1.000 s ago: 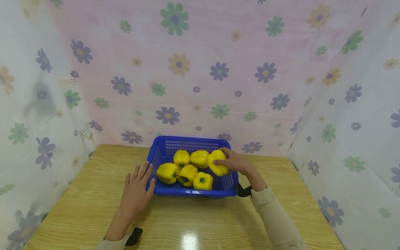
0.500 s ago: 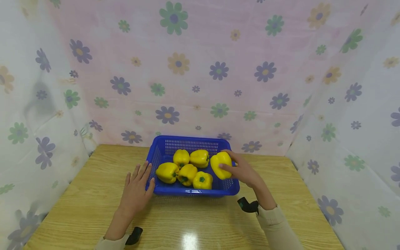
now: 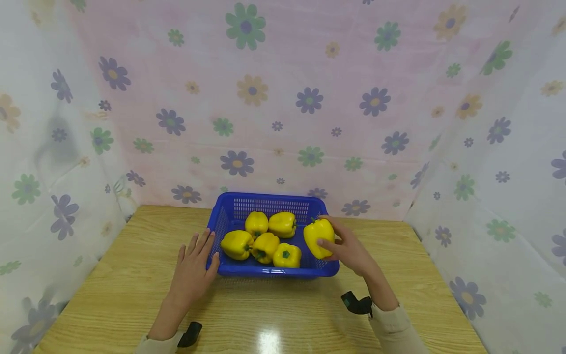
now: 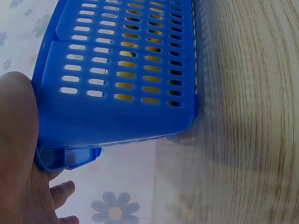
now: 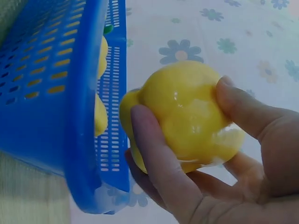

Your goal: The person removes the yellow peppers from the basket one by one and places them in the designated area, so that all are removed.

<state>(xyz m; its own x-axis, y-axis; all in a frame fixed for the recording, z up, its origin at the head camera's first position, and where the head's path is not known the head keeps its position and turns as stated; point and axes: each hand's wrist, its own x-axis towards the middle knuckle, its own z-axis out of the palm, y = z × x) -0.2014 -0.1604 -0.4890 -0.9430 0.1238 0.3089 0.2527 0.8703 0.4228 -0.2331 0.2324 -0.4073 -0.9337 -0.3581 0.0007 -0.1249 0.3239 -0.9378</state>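
A yellow bell pepper (image 3: 318,237) is gripped by my right hand (image 3: 349,248) over the right end of a blue plastic basket (image 3: 274,271). In the right wrist view, thumb and fingers wrap round the glossy bell pepper (image 5: 187,116), which hangs above the rim beside the basket (image 5: 77,116). Several other yellow bell peppers (image 3: 265,247) lie inside the basket. My left hand (image 3: 192,268) rests with its fingers spread on the basket's left rim. The left wrist view shows that hand (image 4: 18,149) at the rim corner of the slotted basket wall (image 4: 117,116).
The basket stands toward the back of a wood-grain table (image 3: 247,319). Flower-patterned cloth (image 3: 283,98) encloses the back and both sides. A black wrist-camera mount (image 3: 357,304) juts from the right wrist, and a similar mount (image 3: 190,334) from the left.
My right hand has lifted the bell pepper and moved it to the right, away from the others, turning it so the stem end faces up. The left hand has stayed in place.
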